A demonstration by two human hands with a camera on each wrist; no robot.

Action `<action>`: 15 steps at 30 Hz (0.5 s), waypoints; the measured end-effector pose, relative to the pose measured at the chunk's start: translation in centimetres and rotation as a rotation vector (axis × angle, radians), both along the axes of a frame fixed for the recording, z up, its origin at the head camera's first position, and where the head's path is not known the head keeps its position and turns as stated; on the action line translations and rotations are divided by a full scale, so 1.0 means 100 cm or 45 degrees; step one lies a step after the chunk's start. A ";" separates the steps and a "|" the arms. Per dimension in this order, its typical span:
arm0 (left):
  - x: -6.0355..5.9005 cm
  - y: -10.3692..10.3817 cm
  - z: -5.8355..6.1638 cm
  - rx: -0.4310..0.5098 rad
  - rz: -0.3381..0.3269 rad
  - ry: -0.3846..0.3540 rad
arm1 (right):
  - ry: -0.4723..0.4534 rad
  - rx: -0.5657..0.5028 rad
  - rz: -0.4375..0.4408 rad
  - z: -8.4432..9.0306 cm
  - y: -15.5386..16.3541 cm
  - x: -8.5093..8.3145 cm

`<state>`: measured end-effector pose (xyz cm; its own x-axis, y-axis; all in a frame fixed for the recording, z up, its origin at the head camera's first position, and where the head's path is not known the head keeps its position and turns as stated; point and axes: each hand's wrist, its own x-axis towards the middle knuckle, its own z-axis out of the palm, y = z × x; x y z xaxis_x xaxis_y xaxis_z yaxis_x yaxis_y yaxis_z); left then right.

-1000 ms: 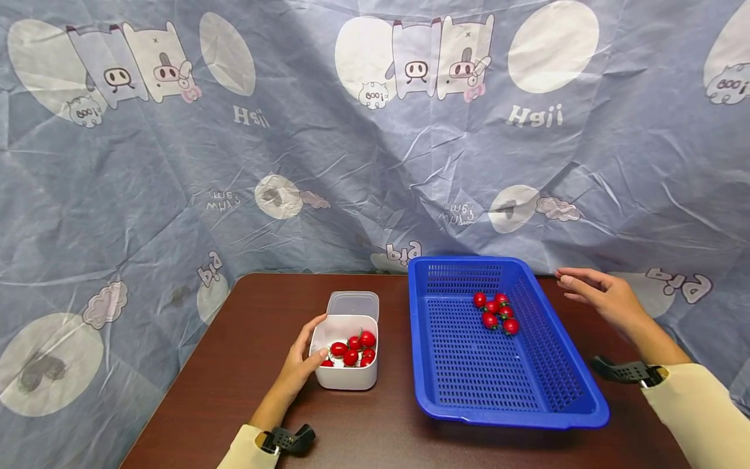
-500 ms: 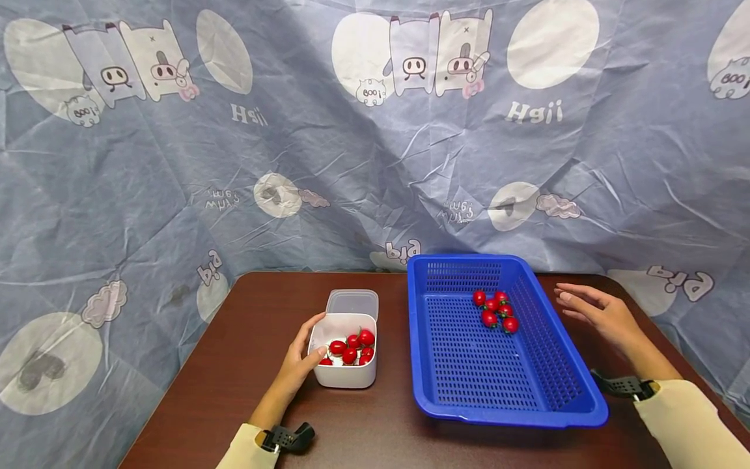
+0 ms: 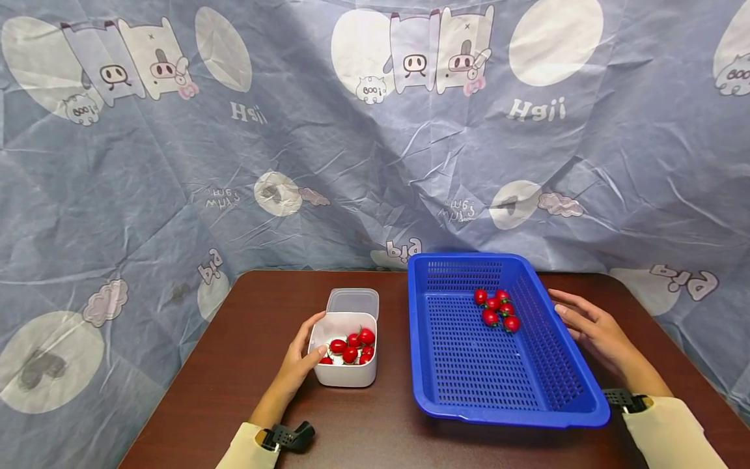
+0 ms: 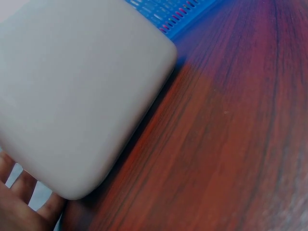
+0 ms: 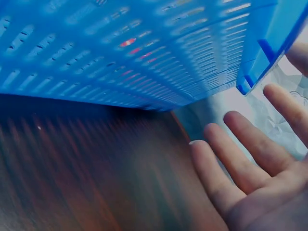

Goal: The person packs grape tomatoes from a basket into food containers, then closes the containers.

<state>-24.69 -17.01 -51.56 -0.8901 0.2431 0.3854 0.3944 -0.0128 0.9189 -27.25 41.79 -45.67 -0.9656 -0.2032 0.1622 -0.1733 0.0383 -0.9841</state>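
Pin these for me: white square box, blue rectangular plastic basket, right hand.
White square box (image 3: 346,376): head view, on its front wall.
Blue rectangular plastic basket (image 3: 477,365): head view, on its bare slotted floor.
Right hand (image 3: 599,333): head view, middle of the hand.

In the left wrist view, the top and left edges crop the box (image 4: 82,96), hiding its contents; the left hand (image 4: 24,202) is cut at lower left. In the right wrist view, the table (image 5: 62,178) blurs at lower left, tomatoes (image 5: 128,42) show as mere flecks through the basket (image 5: 43,29), and the right edge crops the right hand (image 5: 260,173).
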 end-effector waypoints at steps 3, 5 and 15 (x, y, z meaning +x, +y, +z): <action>0.000 0.000 0.000 -0.017 0.008 -0.004 | -0.036 -0.013 0.048 -0.005 -0.001 0.002; 0.000 0.000 0.000 -0.032 0.018 -0.005 | -0.046 -0.021 0.064 -0.009 0.000 0.003; -0.002 0.000 -0.002 -0.023 0.012 0.016 | -0.056 -0.197 0.208 -0.015 -0.001 0.003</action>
<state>-24.88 -16.97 -51.75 -0.8875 0.2418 0.3922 0.4060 0.0077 0.9139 -26.91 41.69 -47.22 -0.9287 -0.3337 0.1618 -0.1215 -0.1386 -0.9829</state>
